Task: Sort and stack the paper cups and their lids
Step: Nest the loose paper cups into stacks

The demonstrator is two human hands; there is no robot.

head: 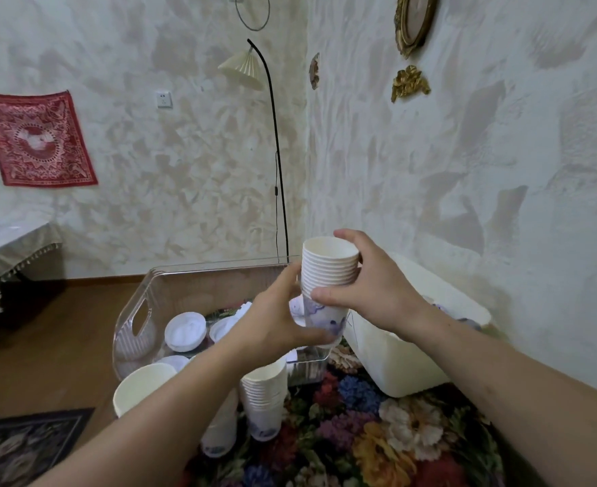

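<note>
A stack of several nested white paper cups (329,272) is held upright in the air above the floral table. My right hand (367,286) grips it from the right, fingers curled round the rims and the printed body. My left hand (272,318) holds its lower part from the left. Below stand a second stack of cups (265,395), another stack (219,434) partly hidden by my left forearm, and a single wide cup (142,384). White lids (185,331) lie in a clear plastic bin (132,311).
A white container (395,353) stands at the right against the wall, with more cups partly showing inside it. The floral tablecloth (378,434) covers the table. A floor lamp (276,152) stands in the corner, and a cloth-covered table (5,254) sits at far left.
</note>
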